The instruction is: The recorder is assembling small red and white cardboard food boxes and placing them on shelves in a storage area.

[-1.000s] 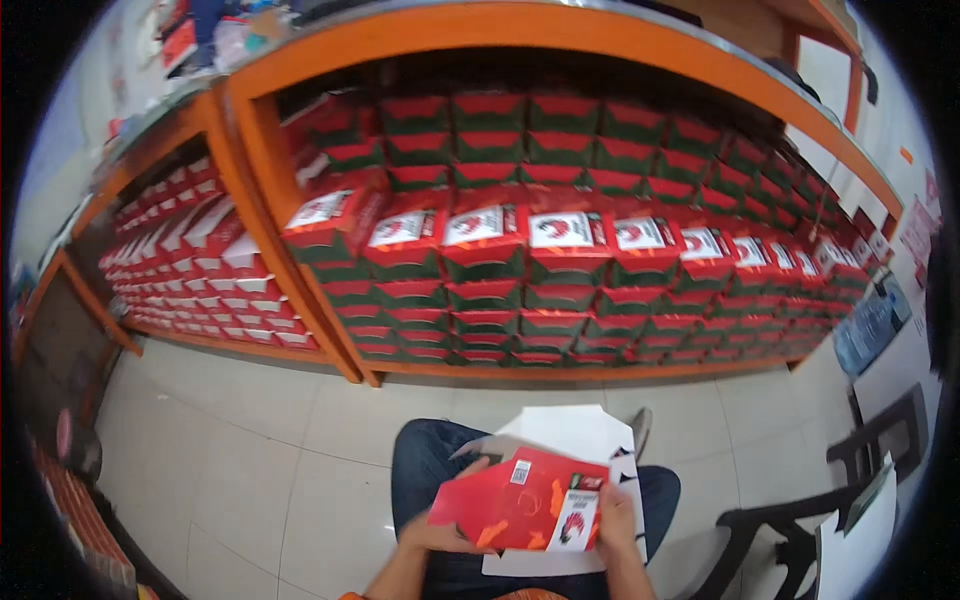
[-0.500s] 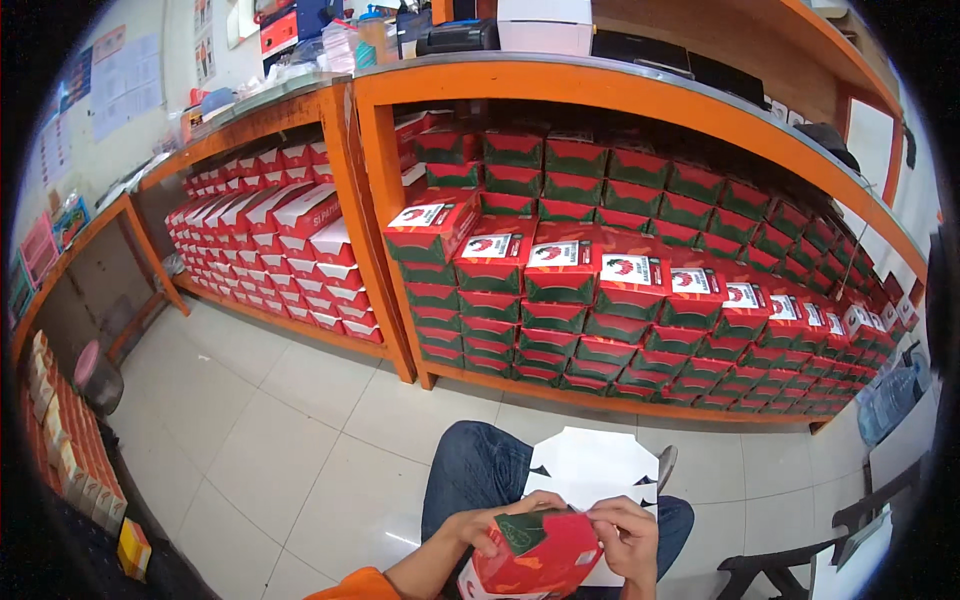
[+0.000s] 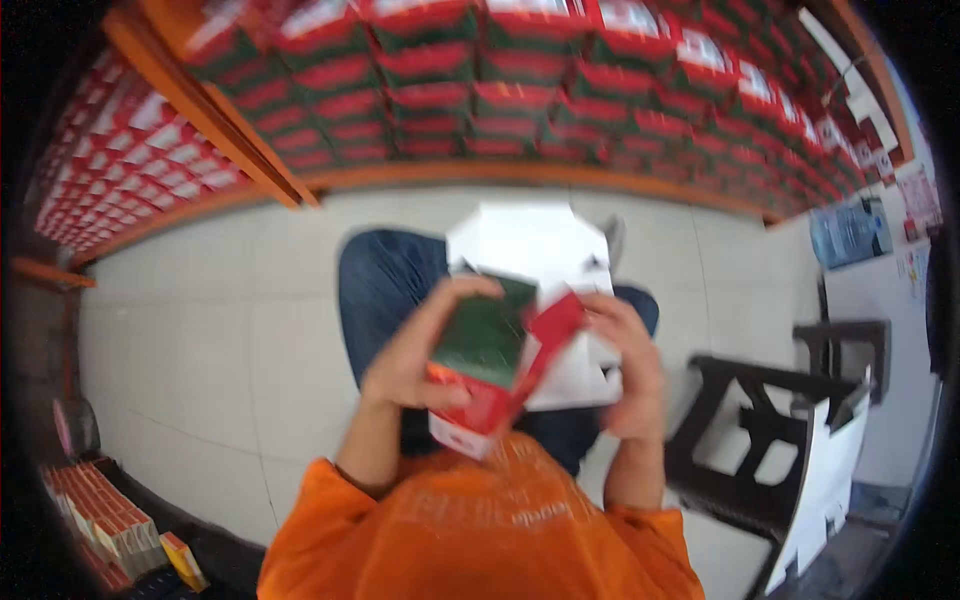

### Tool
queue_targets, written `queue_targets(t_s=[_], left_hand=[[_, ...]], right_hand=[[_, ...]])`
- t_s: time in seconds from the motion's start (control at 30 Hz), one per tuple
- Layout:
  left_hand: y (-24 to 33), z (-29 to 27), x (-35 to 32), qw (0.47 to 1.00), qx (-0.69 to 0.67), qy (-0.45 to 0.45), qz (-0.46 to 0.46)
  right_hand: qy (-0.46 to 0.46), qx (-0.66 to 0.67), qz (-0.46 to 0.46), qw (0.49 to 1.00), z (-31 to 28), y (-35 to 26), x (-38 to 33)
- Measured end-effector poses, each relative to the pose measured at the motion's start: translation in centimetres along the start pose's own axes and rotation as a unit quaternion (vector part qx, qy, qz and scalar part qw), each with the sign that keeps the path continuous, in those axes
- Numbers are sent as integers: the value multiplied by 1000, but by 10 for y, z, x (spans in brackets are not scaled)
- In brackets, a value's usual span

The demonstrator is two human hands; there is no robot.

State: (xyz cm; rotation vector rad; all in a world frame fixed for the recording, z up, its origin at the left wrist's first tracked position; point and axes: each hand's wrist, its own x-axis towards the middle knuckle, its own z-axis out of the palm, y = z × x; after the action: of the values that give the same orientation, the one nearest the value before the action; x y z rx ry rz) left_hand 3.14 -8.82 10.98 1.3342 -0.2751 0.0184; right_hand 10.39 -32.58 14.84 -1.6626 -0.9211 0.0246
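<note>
A red and green carton box is over my lap, its green panel facing up. My left hand is wrapped around its left side, thumb low on the red part and fingers over the far edge. At the box's right side my right hand pinches a red flap, which stands out from the green panel. Both hands are blurred by motion. Under the box, a flat white die-cut cardboard sheet with small dark notches lies across my legs.
Stacked red and green boxes fill an orange-framed shelf ahead. On the right are a black plastic stool, a white board and a water bottle. More small cartons stand at the lower left.
The view has tipped down toward my lap. The box has turned, bringing its green panel up, and the red flap now stands away from it in my right hand.
</note>
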Motion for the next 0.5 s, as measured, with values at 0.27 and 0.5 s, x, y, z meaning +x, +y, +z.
queue_targets(t_s=[0.27,0.5], left_hand=[[-35,5,9,999,-43,-32,-11],[-40,-1,14,999,-5,-48,-22]], right_hand=[[79,-239,-61,966,22,32,-6],[52,-155,-74,984,36,55,-9]])
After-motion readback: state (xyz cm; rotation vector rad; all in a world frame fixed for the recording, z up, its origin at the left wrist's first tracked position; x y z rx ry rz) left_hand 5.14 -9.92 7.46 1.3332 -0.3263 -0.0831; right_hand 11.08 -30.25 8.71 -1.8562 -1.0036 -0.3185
